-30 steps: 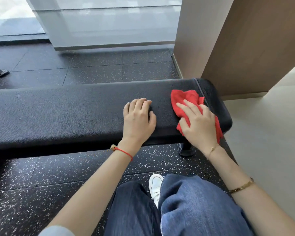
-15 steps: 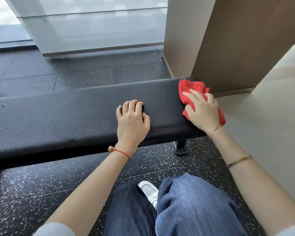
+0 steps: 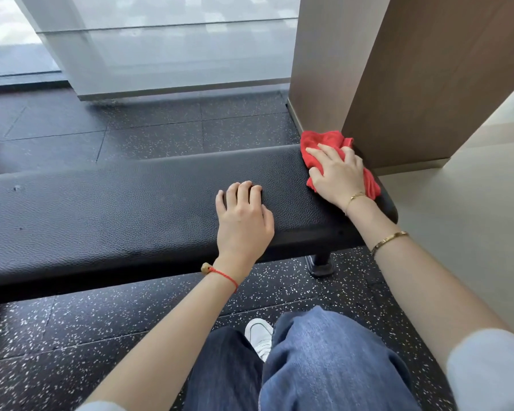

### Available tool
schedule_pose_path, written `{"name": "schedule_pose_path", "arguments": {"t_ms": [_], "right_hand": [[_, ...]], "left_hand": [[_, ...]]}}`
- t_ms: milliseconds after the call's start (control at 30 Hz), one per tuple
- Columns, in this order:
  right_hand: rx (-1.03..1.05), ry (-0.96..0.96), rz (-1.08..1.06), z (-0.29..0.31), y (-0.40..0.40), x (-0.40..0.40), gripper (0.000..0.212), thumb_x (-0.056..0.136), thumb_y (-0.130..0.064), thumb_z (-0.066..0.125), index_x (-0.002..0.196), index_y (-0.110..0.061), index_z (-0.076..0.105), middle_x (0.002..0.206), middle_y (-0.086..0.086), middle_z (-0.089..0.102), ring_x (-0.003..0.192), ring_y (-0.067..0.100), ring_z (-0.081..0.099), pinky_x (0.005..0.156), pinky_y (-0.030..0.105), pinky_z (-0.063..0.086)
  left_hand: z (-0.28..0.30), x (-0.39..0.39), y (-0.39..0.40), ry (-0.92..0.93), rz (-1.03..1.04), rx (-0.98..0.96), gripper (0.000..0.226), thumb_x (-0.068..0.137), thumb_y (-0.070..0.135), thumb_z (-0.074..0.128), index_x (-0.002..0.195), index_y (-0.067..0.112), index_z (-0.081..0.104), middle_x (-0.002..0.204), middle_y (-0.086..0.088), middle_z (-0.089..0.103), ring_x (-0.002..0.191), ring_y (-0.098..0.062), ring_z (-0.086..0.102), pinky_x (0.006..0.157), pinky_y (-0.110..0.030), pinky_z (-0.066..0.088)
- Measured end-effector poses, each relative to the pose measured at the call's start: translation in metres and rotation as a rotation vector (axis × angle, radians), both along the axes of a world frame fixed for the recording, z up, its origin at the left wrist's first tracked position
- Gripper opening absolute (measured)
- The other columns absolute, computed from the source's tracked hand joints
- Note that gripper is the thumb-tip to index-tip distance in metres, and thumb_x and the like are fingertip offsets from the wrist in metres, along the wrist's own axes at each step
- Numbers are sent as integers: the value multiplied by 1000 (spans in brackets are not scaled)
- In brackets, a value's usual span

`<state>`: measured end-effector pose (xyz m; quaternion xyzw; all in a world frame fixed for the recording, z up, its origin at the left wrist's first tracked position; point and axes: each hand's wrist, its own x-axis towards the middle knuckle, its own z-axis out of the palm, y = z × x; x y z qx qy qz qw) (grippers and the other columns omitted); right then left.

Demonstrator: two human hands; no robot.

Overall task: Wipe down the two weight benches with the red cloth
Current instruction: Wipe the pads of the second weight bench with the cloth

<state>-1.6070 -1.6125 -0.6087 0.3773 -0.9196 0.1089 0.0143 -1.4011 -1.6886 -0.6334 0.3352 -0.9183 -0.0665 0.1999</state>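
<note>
The cloth (image 3: 321, 143) lies on the bench (image 3: 131, 209) at its far right corner — a second ago it was nearer the front edge. The right hand (image 3: 337, 176) presses it with flat, straight fingers. The left hand (image 3: 242, 221) rests mid-bench, fingertips curled, holding nothing. Judgement: this end is nearly wiped — the long left stretch remains.

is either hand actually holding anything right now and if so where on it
Nothing is gripped. The right hand presses flat on the middle of the cloth; the left hand rests on the bench.
</note>
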Motion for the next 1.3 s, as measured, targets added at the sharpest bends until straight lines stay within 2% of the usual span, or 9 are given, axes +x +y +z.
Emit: {"name": "schedule_pose_path", "arguments": {"t_ms": [233, 467, 633, 800, 967, 1167, 1300], "right_hand": [[-35, 28, 63, -1, 0, 2, 49, 93, -34, 43, 141, -41, 44, 152, -13, 38, 133, 31, 31, 111, 41, 19], [8, -2, 277, 4, -35, 60, 56, 88, -38, 40, 143, -38, 42, 152, -13, 37, 132, 32, 33, 113, 45, 23], [28, -28, 299, 9, -37, 59, 56, 88, -40, 43, 144, -38, 42, 153, -12, 37, 132, 31, 35, 113, 44, 25], [44, -35, 279, 12, -51, 49, 56, 87, -41, 42, 143, -38, 43, 152, -11, 38, 133, 33, 35, 113, 46, 24], [12, -15, 228, 8, -85, 64, 56, 88, -39, 41, 143, -39, 42, 153, -12, 36, 132, 33, 33, 113, 44, 22], [-68, 12, 472, 0, -79, 143, 56, 84, -38, 44, 141, -40, 46, 149, -15, 42, 127, 31, 38, 110, 42, 26], [-73, 40, 433, -2, -80, 165, 56, 83, -41, 39, 139, -41, 47, 148, -16, 43, 125, 30, 39, 108, 42, 28]], "left_hand": [[0, 6, -16, 54, -72, 29, 35, 90, 27, 50, 121, 17, 61, 130, 0, 59, 126, -25, 48, 110, -45, 33], [21, 11, -49, -30, -95, 15, 35, 90, 22, 51, 123, 16, 62, 129, 0, 61, 126, -26, 51, 108, -43, 36], [38, 26, -66, -147, -51, 34, 35, 91, 19, 54, 125, 13, 62, 134, -4, 60, 131, -29, 49, 112, -47, 34], [39, 37, -77, -174, -28, 59, 35, 94, 21, 51, 126, 13, 62, 137, -5, 59, 132, -29, 49, 113, -48, 32], [27, 55, -85, -82, -49, 11, 32, 94, 22, 52, 124, 14, 64, 136, -3, 60, 130, -27, 51, 113, -48, 32], [23, 119, -106, 90, -10, -80, 28, 94, 21, 54, 118, 14, 66, 131, -3, 62, 129, -27, 51, 112, -49, 34], [21, 184, -136, 106, 36, -134, 29, 95, 20, 53, 119, 13, 65, 130, -4, 62, 129, -28, 51, 113, -47, 33]]}}
